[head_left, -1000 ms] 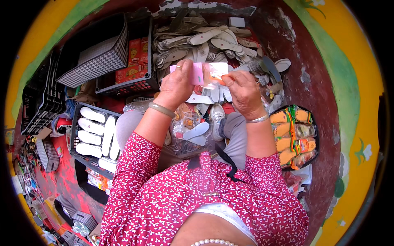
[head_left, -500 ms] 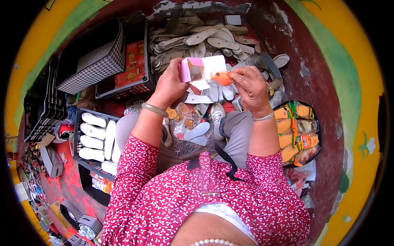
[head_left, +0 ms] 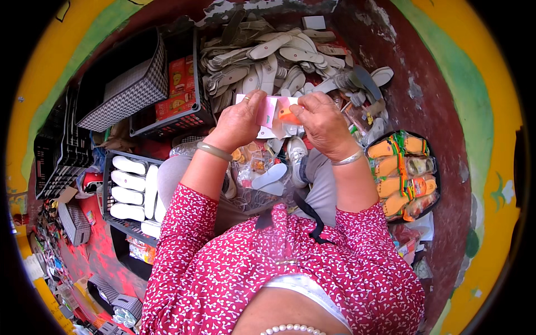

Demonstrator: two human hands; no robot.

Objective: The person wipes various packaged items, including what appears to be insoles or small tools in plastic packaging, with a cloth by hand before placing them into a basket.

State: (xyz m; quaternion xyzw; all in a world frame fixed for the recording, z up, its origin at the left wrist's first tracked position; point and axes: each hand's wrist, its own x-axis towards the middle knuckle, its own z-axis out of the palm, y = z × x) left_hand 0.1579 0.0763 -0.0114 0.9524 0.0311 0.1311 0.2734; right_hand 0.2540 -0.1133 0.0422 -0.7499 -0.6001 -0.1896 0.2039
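My left hand (head_left: 241,118) is closed round a small pink and white box (head_left: 266,111), with its open end turned toward my right hand. White flaps stand out from that end. Between the fingers of my right hand (head_left: 322,120) is a small orange item (head_left: 288,115) with a dark spot, held at the mouth of the box. Part of it is hidden by the fingers and the flaps, and its exact kind is unclear. Both hands are raised above my lap, in front of the heap of pale insoles (head_left: 273,50).
A black basket of white insoles (head_left: 128,181) stands left of my legs. To the right lies a dark tray of orange-yellow packaged insoles (head_left: 389,166). A crate with red boxes (head_left: 181,78) and a houndstooth bin (head_left: 125,92) are at the far left. Loose insoles (head_left: 269,176) lie between my feet.
My right hand has moved left and slightly down, bringing the orange item into the box's open end. The box has turned and sits slightly lower and to the right.
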